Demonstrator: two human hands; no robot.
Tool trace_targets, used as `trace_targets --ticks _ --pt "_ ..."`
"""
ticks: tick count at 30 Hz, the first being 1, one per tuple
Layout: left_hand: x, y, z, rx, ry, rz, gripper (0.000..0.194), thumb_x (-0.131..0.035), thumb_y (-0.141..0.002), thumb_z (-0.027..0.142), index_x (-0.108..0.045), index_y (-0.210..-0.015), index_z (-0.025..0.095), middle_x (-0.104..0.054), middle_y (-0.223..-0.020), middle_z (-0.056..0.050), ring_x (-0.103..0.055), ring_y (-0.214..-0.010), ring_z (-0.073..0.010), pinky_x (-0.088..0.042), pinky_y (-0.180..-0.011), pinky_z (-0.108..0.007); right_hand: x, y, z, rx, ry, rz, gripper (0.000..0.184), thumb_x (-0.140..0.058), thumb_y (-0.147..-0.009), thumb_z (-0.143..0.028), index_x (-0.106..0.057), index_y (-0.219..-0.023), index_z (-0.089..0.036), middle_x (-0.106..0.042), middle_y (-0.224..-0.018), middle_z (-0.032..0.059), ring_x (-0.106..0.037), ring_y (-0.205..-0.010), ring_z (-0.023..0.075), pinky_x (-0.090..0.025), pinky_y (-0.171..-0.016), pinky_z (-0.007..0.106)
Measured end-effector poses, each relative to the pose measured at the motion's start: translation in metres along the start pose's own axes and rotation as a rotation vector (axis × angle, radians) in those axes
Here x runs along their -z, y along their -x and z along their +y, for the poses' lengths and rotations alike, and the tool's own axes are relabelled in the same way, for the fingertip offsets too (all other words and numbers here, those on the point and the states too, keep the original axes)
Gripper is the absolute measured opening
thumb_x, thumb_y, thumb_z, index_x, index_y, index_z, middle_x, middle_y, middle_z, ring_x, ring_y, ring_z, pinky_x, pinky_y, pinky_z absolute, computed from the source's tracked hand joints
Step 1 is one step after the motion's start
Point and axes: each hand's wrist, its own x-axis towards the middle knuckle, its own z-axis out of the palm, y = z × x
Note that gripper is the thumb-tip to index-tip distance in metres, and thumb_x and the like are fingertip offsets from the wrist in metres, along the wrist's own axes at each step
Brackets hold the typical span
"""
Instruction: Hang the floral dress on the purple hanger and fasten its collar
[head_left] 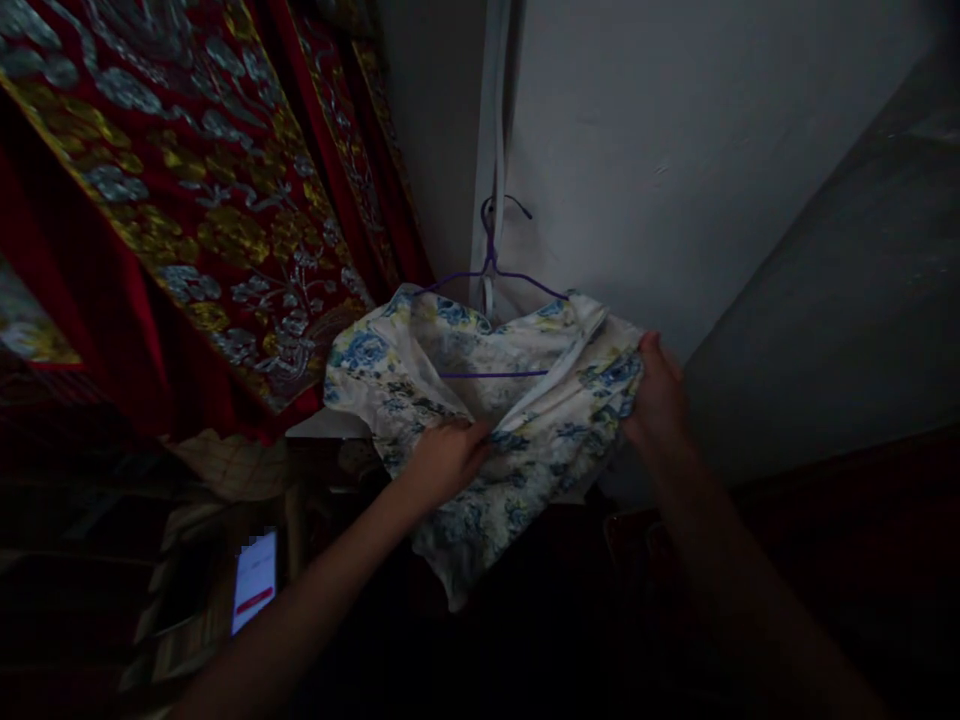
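Floral top: the white one with blue and yellow flowers (517, 465) is front and center, hanging on a hanger against the wall, neckline spread wide, hem bunching down to a point.
Hanger: thin purple one (491, 262), shoulders inside the top, lower bar showing through the neck opening. Hook's up by a pale vertical strip (499, 110); can't tell what it's actually hooked on.
Left hand: (454, 455) at the bottom of the V-neck, fingers pinching the fabric there.
Right hand: (660, 390) out at the sleeve on the right side of the pic, thumb and fingers gripping its edge.
Wall: plain greyish (637, 130), right behind the top.
Red cloth: super shiny gold and silver embroidery (232, 190), hanging just beside the top on the left.
Lit screen: looks like a phone (255, 580), lower left, near the left forearm.
Lighting: pretty dim, bottom's mostly black.
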Motion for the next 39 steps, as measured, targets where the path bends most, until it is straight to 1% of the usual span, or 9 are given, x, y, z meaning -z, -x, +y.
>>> trace_targets --ticks 3,6,9,12,15,22,26,29,39 --pt "-0.019 0.011 0.008 0.025 0.13 0.017 0.026 -0.048 -0.102 0.037 -0.067 -0.096 0.02 -0.068 -0.089 -0.008 -0.069 -0.087 -0.0241 -0.051 -0.077 -0.031 0.01 0.024 0.005 0.191 0.184 0.165 0.036 -0.071 -0.078 -0.046 -0.06 -0.104 -0.024 -0.067 -0.11 0.006 -0.065 -0.105 0.0255 -0.053 -0.091 0.042" --pt "-0.034 0.022 0.016 0.051 0.276 0.073 0.021 -0.047 -0.102 0.027 -0.066 -0.099 0.018 -0.067 -0.094 -0.007 -0.068 -0.088 -0.0218 -0.051 -0.079 -0.03 0.023 0.094 0.022 0.276 0.229 0.26 0.041 -0.075 -0.078 -0.037 -0.06 -0.113 -0.023 -0.063 -0.121 0.0056 -0.06 -0.112 0.0226 -0.049 -0.097 0.039" --pt "-0.036 0.025 0.023 0.037 0.305 0.059 0.024 -0.043 -0.101 0.018 -0.065 -0.108 0.017 -0.067 -0.097 -0.009 -0.068 -0.09 -0.022 -0.052 -0.081 -0.03 0.026 0.174 0.052 -0.015 0.264 -0.031 0.02 -0.071 -0.08 -0.036 -0.068 -0.091 -0.02 -0.068 -0.089 0.004 -0.065 -0.083 0.0207 -0.053 -0.078 0.034" --pt "-0.026 0.025 0.029 0.004 0.239 0.001 0.027 -0.042 -0.098 0.013 -0.066 -0.11 0.015 -0.068 -0.095 -0.01 -0.069 -0.089 -0.0242 -0.053 -0.079 -0.033 0.017 0.215 0.075 -0.206 0.246 -0.289 0.026 -0.071 -0.078 -0.035 -0.069 -0.099 -0.019 -0.073 -0.099 0.0093 -0.069 -0.09 0.0252 -0.055 -0.08 0.039" --pt "-0.017 0.029 0.038 -0.017 0.195 0.036 0.029 -0.045 -0.094 0.011 -0.068 -0.11 0.016 -0.07 -0.096 -0.01 -0.071 -0.088 -0.0264 -0.054 -0.077 -0.035 0.001 0.213 0.083 -0.158 0.254 -0.301 0.031 -0.071 -0.078 -0.032 -0.067 -0.106 -0.02 -0.074 -0.104 0.0102 -0.069 -0.095 0.0263 -0.054 -0.086 0.041" --pt "-0.022 0.032 0.046 -0.026 0.483 0.393 0.03 -0.049 -0.093 0.012 -0.07 -0.111 0.02 -0.073 -0.099 -0.008 -0.071 -0.09 -0.0214 -0.053 -0.08 -0.032 -0.007 0.189 0.062 -0.101 0.211 -0.377 0.023 -0.067 -0.085 -0.039 -0.064 -0.076 -0.019 -0.065 -0.069 0.0014 -0.061 -0.066 0.0178 -0.048 -0.063 0.028" --pt "-0.035 0.023 0.042 0.14 0.886 0.404 0.018 -0.058 -0.091 0.021 -0.07 -0.104 0.019 -0.072 -0.081 -0.004 -0.068 -0.074 -0.0171 -0.051 -0.069 -0.027 0.009 0.189 0.059 -0.114 0.23 -0.377 0.032 -0.07 -0.085 -0.041 -0.059 -0.065 -0.018 -0.056 -0.061 -0.0023 -0.053 -0.059 0.0133 -0.042 -0.058 0.024" --pt "-0.032 0.014 0.044 0.289 1.303 0.363 0.032 -0.071 -0.081 0.028 -0.062 -0.11 0.018 -0.07 -0.067 0.0 -0.063 -0.057 -0.0147 -0.047 -0.055 -0.023 0.022 0.19 0.065 -0.116 0.258 -0.362 0.033 -0.07 -0.084 -0.042 -0.06 -0.065 -0.018 -0.056 -0.06 -0.0024 -0.052 -0.058 0.0128 -0.041 -0.057 0.023" --pt "0.073 -0.058 0.045 0.155 1.52 0.679 0.045 -0.078 -0.065 0.017 -0.041 -0.091 0.024 -0.073 -0.066 0.001 -0.065 -0.054 -0.0111 -0.044 -0.05 -0.016 0.031 0.179 0.07 -0.1 0.251 -0.374 0.033 -0.071 -0.083 -0.043 -0.058 -0.064 -0.019 -0.053 -0.058 -0.0032 -0.05 -0.055 0.0118 -0.04 -0.055 0.022"
